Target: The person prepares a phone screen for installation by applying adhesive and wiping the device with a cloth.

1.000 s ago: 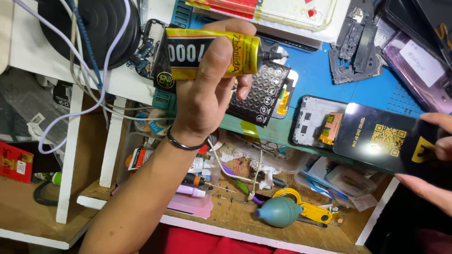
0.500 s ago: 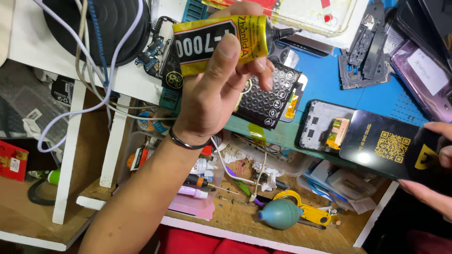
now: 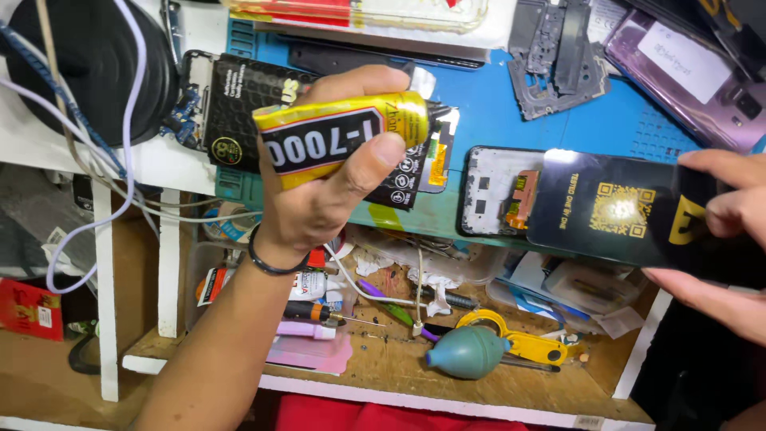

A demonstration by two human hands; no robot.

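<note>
While the left hand (image 3: pixel 319 207) grips a yellow-and-black glue tube (image 3: pixel 343 136), nozzle toward three o'clock, the right hand (image 3: pixel 718 239) pinches a glossy black phone back panel (image 3: pixel 614 211) over the blue desk mat (image 3: pixel 558 136), apparently ready for gluing.

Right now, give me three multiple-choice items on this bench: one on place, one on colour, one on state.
1. Where does the blower bulb lie?
A. On the lower wooden shelf
B. On the blue mat
C. In the left hand

2. What colour are the handles of the scissors?
A. Red
B. Yellow
C. White

3. How is the glue tube held?
A. Lying loose on the mat
B. Pinched by the right hand
C. Gripped in the left hand, nozzle pointing right

Answers:
1. A, the bulb rests on the wood below the blue mat.
2. B, the loops beside the bulb are yellow.
3. C, the left hand wraps the tube, while the right hand holds the black card.
</note>
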